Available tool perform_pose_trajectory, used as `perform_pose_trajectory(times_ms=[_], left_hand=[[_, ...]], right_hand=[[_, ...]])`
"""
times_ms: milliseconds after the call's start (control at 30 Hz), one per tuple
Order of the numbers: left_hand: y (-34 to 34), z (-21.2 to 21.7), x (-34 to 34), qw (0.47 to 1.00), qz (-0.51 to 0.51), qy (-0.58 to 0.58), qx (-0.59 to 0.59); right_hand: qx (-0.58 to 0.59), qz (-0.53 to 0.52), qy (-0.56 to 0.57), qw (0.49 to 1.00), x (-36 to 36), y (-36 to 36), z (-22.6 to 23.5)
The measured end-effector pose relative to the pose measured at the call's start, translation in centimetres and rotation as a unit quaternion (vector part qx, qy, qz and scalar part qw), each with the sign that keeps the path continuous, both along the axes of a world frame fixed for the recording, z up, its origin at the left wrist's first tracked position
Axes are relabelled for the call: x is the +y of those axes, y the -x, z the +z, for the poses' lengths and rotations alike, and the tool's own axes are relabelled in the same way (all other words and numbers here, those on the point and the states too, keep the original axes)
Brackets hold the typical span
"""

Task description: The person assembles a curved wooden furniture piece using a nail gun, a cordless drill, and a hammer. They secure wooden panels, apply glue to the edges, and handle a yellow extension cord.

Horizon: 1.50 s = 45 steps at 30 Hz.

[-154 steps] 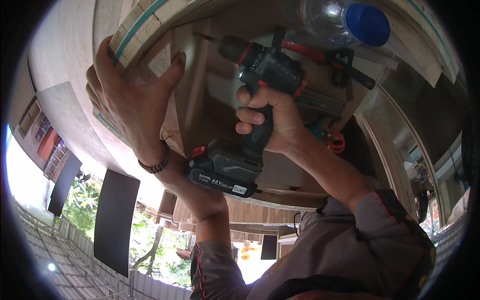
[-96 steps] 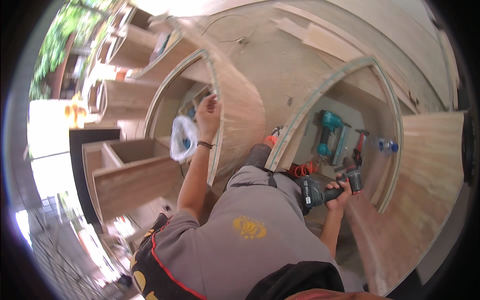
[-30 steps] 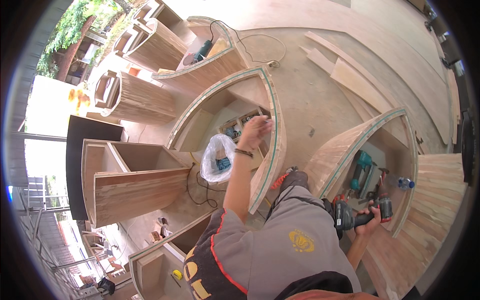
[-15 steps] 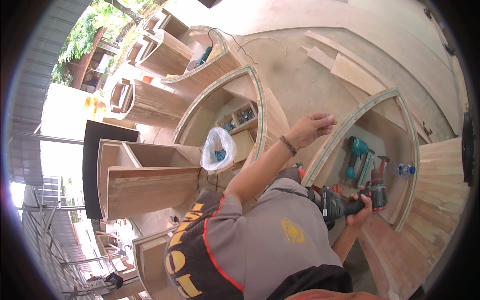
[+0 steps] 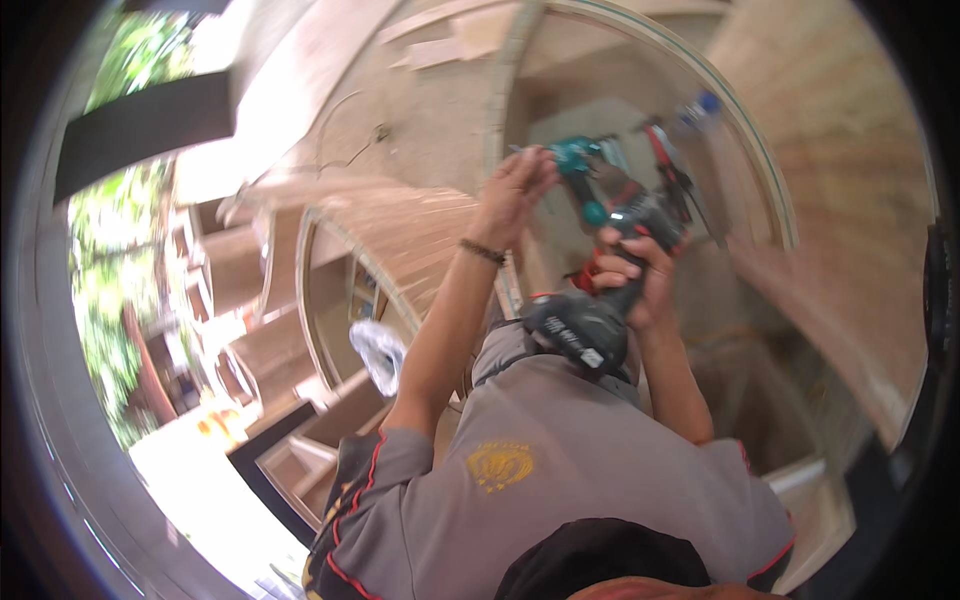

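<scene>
My right hand (image 5: 645, 275) is wrapped round the grip of a black cordless drill (image 5: 580, 328). The drill's battery end points down toward my shirt, and its front end points up over the curved wooden cabinet. Just left of it my left hand (image 5: 515, 190) is raised, fingertips pinched together. A small bluish tip shows at those fingers, too blurred to name. Behind the drill, inside the cabinet, lies a teal nail gun (image 5: 575, 158). A red-and-black hand tool (image 5: 668, 165) is beside it.
A blue-capped plastic bottle (image 5: 700, 112) lies by the cabinet's curved rim (image 5: 745, 105). To the left stand more curved plywood cabinets (image 5: 315, 285), with a white plastic bag (image 5: 378, 355) at one. Thin wooden strips (image 5: 440, 45) lie on the floor beyond.
The whole view has swung round and blurred. My two hands are now closer together, in front of the cabinet with the nail gun. The drill stays in my right hand; its front end now points up.
</scene>
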<state>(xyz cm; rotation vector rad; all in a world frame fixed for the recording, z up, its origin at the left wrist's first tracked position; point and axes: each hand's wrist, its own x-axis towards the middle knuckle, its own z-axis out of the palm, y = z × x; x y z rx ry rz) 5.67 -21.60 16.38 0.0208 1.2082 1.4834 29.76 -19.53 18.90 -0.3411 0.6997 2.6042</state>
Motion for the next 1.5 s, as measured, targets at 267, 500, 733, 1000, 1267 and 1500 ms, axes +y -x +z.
perform_pose_trajectory(times_ms=[267, 500, 733, 1000, 1267, 1500], left_hand=[[-1.9, -3.6, 5.6, 0.997, -0.035, 0.071, -0.021], [1.7, -6.8, 8.3, 0.989, -0.088, 0.119, 0.003], [3.8, -11.0, 11.8, 0.982, -0.138, 0.131, 0.012], [4.7, -17.1, 14.1, 0.988, -0.04, 0.146, 0.041], [5.3, -18.4, 14.4, 0.99, -0.016, 0.123, 0.068], [5.6, -20.6, 14.1, 0.995, 0.031, 0.059, 0.079]], right_hand=[[-0.067, -0.041, 0.063, 0.995, -0.5, 2.7, -4.1], [-0.131, -0.055, 0.08, 0.987, 2.2, 6.3, -6.4], [-0.1, -0.105, 0.158, 0.977, 5.8, 10.4, -9.3], [-0.081, -0.088, 0.231, 0.966, 9.6, 14.0, -14.1], [-0.063, -0.076, 0.242, 0.965, 10.0, 15.1, -14.9], [-0.047, -0.066, 0.226, 0.971, 9.6, 14.7, -16.3]])
